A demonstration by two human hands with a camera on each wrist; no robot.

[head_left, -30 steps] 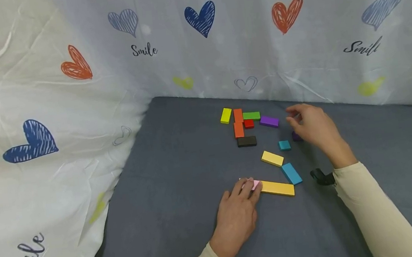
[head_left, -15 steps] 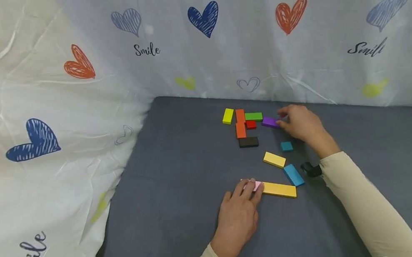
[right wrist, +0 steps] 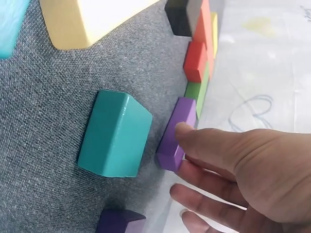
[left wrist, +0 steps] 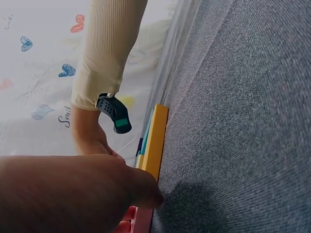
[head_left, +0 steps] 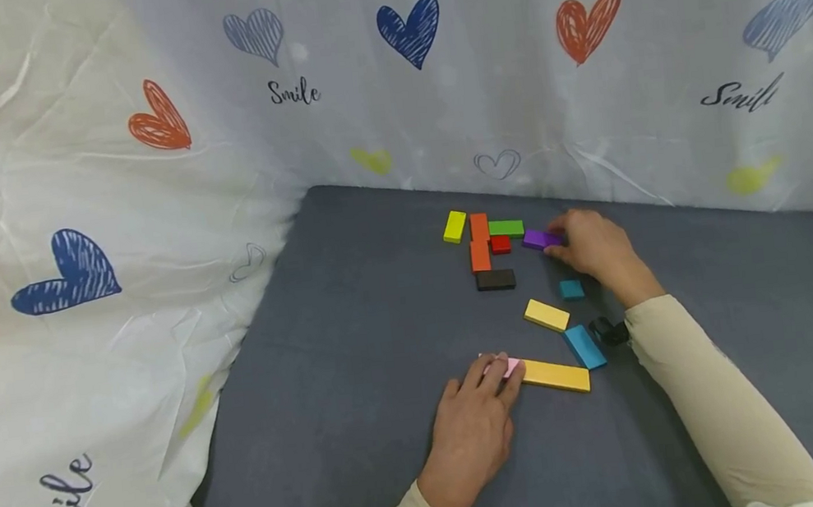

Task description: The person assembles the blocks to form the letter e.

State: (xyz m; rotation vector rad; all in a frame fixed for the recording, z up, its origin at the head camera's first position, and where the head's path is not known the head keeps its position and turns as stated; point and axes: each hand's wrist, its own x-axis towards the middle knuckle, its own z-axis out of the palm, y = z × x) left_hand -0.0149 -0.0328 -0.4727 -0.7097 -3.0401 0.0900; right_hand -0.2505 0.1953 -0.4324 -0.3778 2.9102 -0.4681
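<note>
My right hand (head_left: 595, 246) pinches the right end of a purple block (head_left: 541, 239) between thumb and fingers. In the right wrist view the thumb lies on the top of that purple block (right wrist: 177, 133), with fingertips at its far side. My left hand (head_left: 470, 429) rests with its fingers over a pink block (head_left: 511, 367), which lies end to end with a long yellow-orange block (head_left: 557, 376). The fingers cover much of the pink block. The left wrist view shows the pink block (left wrist: 142, 221) beside the yellow-orange block (left wrist: 158, 138), partly behind my left hand (left wrist: 73, 191).
Left of the purple block lie green (head_left: 506, 229), red (head_left: 500, 244), orange (head_left: 480, 256), black (head_left: 495, 280) and yellow (head_left: 454, 227) blocks. Nearer are teal (head_left: 571, 290), pale yellow (head_left: 547, 315) and blue (head_left: 584, 347) ones. A dark purple block (right wrist: 119, 222) shows in the right wrist view.
My right hand has come left and down onto the purple block's right end and now pinches it. My left hand stays on the pink block.
</note>
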